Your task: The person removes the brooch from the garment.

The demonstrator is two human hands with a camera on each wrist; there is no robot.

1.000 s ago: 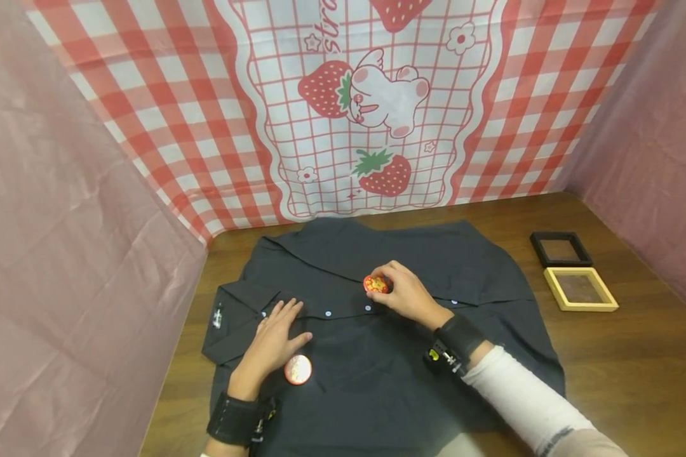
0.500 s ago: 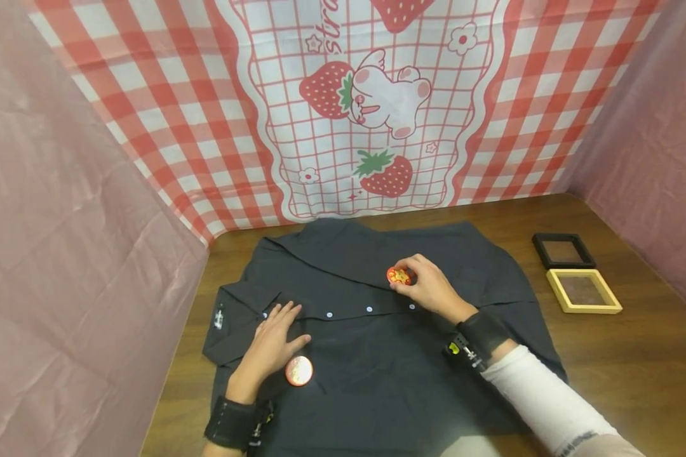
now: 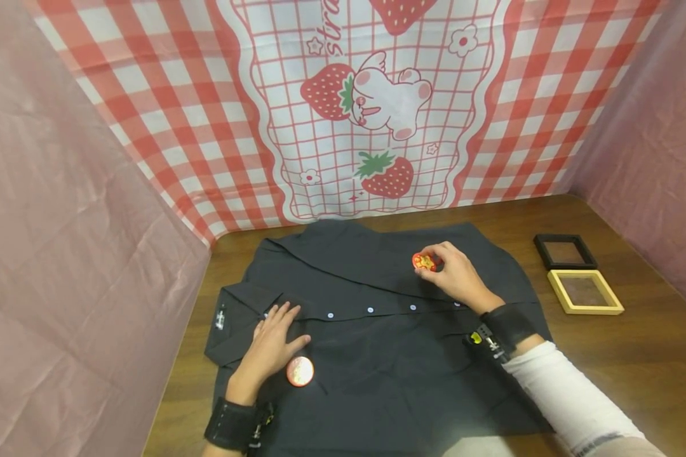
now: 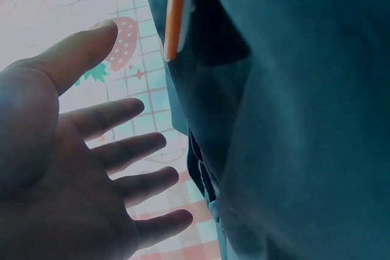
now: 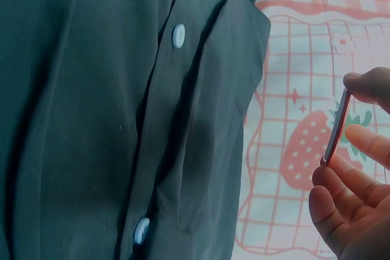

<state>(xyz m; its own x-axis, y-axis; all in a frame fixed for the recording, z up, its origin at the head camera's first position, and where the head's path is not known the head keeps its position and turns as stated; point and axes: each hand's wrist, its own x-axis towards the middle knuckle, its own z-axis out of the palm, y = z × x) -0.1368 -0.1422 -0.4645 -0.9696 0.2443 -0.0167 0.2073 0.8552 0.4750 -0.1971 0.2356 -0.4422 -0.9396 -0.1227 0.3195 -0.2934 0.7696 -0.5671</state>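
Note:
A dark grey shirt (image 3: 371,362) lies spread on the wooden table, its collar at the left and white buttons (image 3: 370,310) along its front. My right hand (image 3: 456,274) pinches a round red badge (image 3: 424,261) with a yellow design, above the upper part of the shirt. Seen edge-on in the right wrist view, this badge (image 5: 337,127) is thin and flat, held between thumb and fingertips. My left hand (image 3: 270,346) rests on the shirt near the collar, fingers straight and spread. Beside its thumb lies a second round badge (image 3: 300,371), shiny with a red rim.
At the right of the wooden table (image 3: 612,362) lie a black square frame (image 3: 583,249) and a pale yellow one (image 3: 613,293), side by side. A strawberry-print checked cloth (image 3: 200,127) hangs behind. Pink cloth walls (image 3: 91,254) close off both sides.
My right hand has moved right and toward the back over the shirt, carrying the red badge with it. The left hand and the second badge have stayed in place.

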